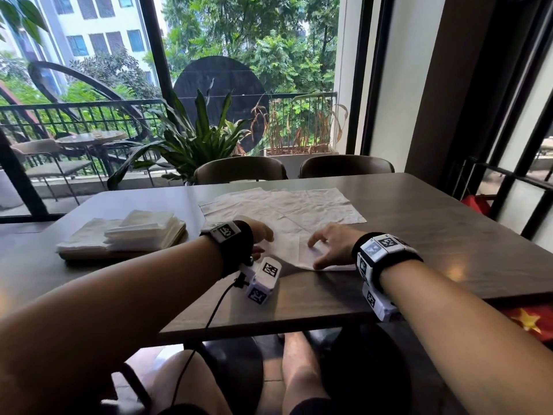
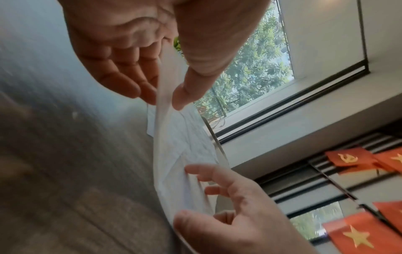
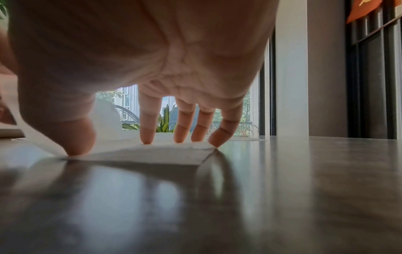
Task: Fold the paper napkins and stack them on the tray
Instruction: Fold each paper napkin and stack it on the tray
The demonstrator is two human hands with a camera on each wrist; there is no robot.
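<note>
Progress: partial. A pile of folded napkins already sits on the tray at table-left. The left hand pinches the current napkin at its raised edge; the right hand presses it flat with spread fingertips. Unfolded napkins remain behind, awaiting folding.

Folded napkin stack on tray at table left, unfolded napkins centre, chairs behind

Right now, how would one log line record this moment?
left hand: pinches white paper napkin | right hand: fingertips press napkin on grey table | folded napkin stack: left
</note>
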